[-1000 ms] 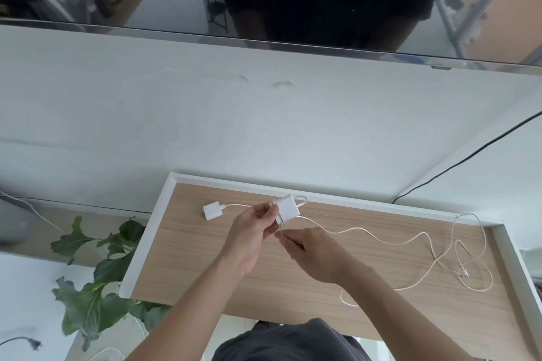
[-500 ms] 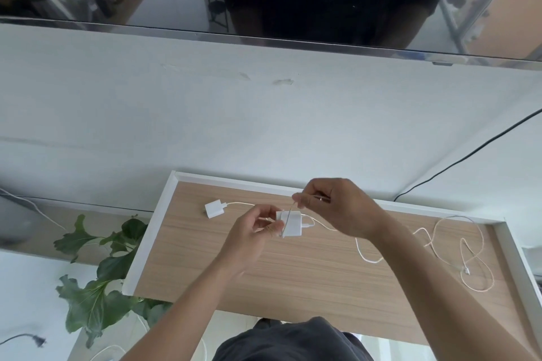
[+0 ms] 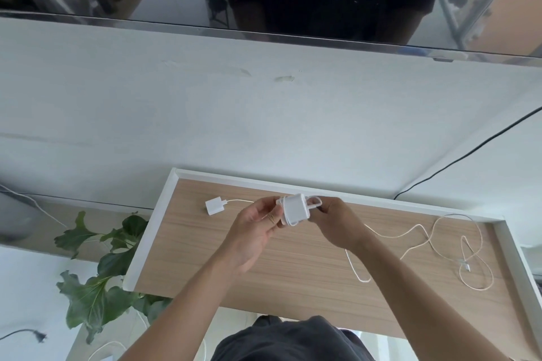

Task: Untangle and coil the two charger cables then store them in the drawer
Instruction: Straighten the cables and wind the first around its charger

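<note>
1. Green broad-leaved plant (image 3: 96, 281): standing outside the drawer, beside its left wall and near its front left corner.

2. Open drawer with a pale wood-grain floor and white walls (image 3: 150, 231): lying pulled out below a white worktop (image 3: 264, 126).

3. Small white square charger adapter (image 3: 213, 206): lying flat on the drawer floor near the back left corner. Its thin white lead is running rightwards along the back wall and passing out of sight behind the hands.

4. Left hand (image 3: 252, 237): hovering over the drawer's back edge, left of centre, palm turned up. Its grip is narrow, with thumb and fingertips pinching the left side of item 5.

5. White rounded charger block (image 3: 294, 209): being held above the drawer between both hands, clear of the floor. Turns of thin white cable are lying around it, and a small loop is standing out at its right side.

6. Right hand (image 3: 337, 222): touching the block's right side. Its fingers are curling in, and its grip is closing on the cable loop there.

7. Loose thin white cable (image 3: 356, 272): trailing from under the right hand across the right half of the drawer floor, in open curves that are crossing one another. A small white connector (image 3: 466, 266) is lying among the loops near the right wall.

8. Thin black cable (image 3: 457, 161): running across the white worktop towards the drawer's back right corner.
</note>
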### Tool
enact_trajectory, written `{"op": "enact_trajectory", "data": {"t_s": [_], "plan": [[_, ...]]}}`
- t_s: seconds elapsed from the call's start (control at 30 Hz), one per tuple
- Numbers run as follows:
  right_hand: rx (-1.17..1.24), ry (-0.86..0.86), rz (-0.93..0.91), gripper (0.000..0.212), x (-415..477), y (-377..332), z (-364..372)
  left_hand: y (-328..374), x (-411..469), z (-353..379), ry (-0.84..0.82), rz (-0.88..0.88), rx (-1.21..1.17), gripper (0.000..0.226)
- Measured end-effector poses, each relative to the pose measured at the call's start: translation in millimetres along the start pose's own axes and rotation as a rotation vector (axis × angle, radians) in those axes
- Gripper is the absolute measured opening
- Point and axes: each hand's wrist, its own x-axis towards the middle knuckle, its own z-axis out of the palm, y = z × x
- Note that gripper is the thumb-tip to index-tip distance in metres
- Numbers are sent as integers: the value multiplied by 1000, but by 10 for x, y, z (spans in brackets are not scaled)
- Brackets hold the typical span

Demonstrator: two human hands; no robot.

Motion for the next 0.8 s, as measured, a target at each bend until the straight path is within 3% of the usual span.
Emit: {"op": "enact_trajectory", "data": {"t_s": [0.17, 0.37, 0.6, 0.8], "plan": [[-35, -53, -13, 49, -192, -33, 251, -77, 65, 20, 130, 23, -49, 48], [-186, -149, -119, 36, -337, -191, 178, -107, 111, -39, 316, 96, 332, 22], [-258, -184, -155, 27, -357, -459, -160, 40, 67, -38, 219, 159, 660, 26], [-173, -85, -220, 10, -274, -539, -423, 82, -7, -26, 53, 92, 689, 21]]}}
